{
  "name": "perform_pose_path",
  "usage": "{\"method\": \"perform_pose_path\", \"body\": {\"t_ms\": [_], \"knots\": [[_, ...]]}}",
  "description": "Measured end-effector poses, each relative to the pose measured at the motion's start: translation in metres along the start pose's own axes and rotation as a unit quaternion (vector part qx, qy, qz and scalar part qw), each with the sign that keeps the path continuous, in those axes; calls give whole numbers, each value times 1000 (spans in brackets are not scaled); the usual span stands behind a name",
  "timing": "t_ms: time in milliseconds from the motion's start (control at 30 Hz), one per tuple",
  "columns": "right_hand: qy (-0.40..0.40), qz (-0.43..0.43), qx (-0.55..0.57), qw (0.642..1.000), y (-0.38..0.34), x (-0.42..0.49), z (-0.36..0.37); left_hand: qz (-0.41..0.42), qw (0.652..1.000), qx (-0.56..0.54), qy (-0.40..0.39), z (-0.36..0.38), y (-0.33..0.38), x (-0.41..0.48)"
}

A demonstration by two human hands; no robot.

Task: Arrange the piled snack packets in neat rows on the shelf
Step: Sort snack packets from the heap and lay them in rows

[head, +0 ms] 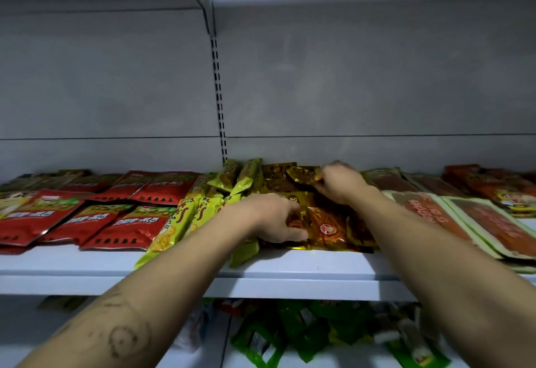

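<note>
My left hand (278, 219) grips the left edge of a shiny gold foil snack packet (327, 229) lying flat, face up, lengthwise front-to-back at the front of the white metal shelf (319, 269), while my right hand (339, 184) pinches a crinkled gold foil packet (300, 174) tilted up behind it.

the gold packets (327, 228) are seen to be of crinkled metallic foil, highly glossy. the red packets (121, 228) and the yellow-green packets (174, 225) are made of shiny plastic film, lightly creased. the shelf (319, 269) is formed of smooth painted metal with a dull sheen; the back panel (377, 77) is finished matt, faintly mottled. the slotted upright (219, 91) is of metal.
</note>
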State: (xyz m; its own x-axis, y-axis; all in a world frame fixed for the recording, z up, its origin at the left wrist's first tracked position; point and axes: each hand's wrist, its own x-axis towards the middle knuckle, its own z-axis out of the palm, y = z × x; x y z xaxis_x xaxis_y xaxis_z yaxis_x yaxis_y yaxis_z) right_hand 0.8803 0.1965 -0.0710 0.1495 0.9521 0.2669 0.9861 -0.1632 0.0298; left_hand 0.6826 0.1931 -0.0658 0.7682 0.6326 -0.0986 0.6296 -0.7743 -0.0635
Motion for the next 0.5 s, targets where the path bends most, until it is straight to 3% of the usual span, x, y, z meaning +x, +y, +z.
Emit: {"method": "perform_pose_path", "body": {"t_ms": [100,167,233,300,400,433,500], "knots": [[86,25,32,995,3,-1,-13,-17,998,-56,3,-8,0,2],[132,22,49,990,5,1,-23,-38,989,-129,65,-19,0,6],[192,3,44,980,4,2,-32,-87,952,-250,151,-29,-3,13],[247,-36,43,968,5,4,-39,-138,866,-450,170,-40,-6,25],[298,-131,39,945,0,-3,-48,-131,680,-715,95,-56,-2,39],[299,-170,45,938,-1,-9,-52,-124,640,-751,103,-60,0,44],[274,-234,19,933,-1,-18,-52,-119,616,-764,151,-65,6,54]]}}
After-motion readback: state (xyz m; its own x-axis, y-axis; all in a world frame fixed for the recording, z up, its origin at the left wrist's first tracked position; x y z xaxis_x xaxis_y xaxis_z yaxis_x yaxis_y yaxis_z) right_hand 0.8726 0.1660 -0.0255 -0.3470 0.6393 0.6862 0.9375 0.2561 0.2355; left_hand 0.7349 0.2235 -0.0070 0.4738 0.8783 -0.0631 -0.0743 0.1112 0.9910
